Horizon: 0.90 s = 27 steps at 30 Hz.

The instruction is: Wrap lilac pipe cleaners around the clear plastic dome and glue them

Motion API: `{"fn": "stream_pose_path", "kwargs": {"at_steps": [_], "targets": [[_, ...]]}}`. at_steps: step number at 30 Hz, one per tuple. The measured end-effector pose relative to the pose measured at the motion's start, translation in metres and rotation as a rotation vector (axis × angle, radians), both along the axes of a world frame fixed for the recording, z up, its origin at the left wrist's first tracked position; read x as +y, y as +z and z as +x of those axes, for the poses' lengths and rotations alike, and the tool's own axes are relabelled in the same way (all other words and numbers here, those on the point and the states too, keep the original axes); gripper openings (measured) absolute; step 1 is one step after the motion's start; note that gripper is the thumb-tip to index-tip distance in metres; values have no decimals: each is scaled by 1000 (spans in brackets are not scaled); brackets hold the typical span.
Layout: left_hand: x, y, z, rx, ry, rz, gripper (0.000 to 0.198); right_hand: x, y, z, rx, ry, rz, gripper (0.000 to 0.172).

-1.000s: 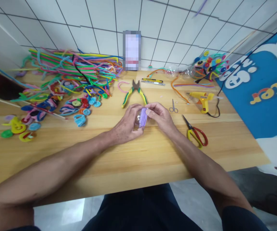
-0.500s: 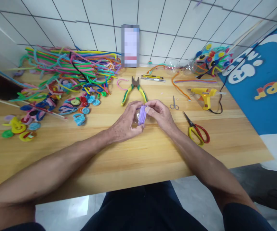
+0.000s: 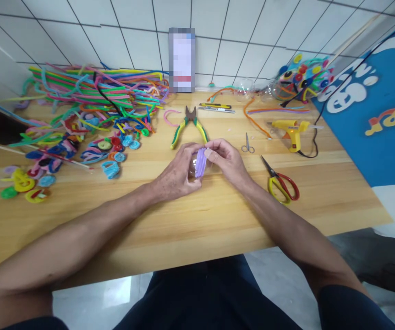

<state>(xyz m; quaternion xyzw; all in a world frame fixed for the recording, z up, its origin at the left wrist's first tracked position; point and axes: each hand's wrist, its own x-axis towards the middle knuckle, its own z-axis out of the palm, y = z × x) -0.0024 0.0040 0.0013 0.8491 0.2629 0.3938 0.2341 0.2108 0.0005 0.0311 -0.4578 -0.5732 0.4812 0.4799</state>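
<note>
Both my hands meet over the middle of the wooden table. My left hand point(image 3: 183, 172) is curled round a clear plastic ball point(image 3: 193, 168), partly hidden by the fingers. Bands of purple pipe cleaner point(image 3: 201, 162) are wrapped side by side around the ball. With thumb and forefinger, my right hand point(image 3: 225, 158) pinches the purple pipe cleaner at the upper right of the ball. Just beyond my hands lie pliers point(image 3: 190, 123) with green and yellow handles, jaws pointing away. Small scissors point(image 3: 247, 144) rest to the right of my right hand.
Red-and-yellow scissors point(image 3: 282, 183) and a yellow glue gun point(image 3: 292, 133) with its cord lie at right. Loose pipe cleaners point(image 3: 94, 89) heap at back left, with coiled pieces in front. A phone point(image 3: 182, 59) leans on the tiled wall. A craft knife point(image 3: 216, 106) lies behind the pliers.
The whole view has shifted slightly. My hands keep nearly the same hold, and the ball has turned a little, showing the purple bands more broadly.
</note>
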Motion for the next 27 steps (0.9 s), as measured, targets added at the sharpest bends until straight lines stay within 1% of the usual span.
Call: {"fn": "stream_pose_path", "kwargs": {"at_steps": [5,9,13,16,20,24,27], "targets": [[1,-4,0,-16,-1,-16,87,0,-1,0,5,-12,11,47],[3,-5,0,-8,-9,6,88,0,-2,0,-2,-14,8,47],[5,-5,-1,-10,-59,30,95,1,-2,0,4,-18,2,47],[6,-6,-3,3,-96,-6,99,1,-1,1,5,-18,1,48],[7,-7,-6,16,-119,-61,96,1,-1,1,5,-15,2,49],[7,-6,-7,6,-124,-64,90,1,-1,0,22,-17,4,49],[7,-5,-6,17,-121,-60,89,1,-1,0,17,-17,3,49]]}}
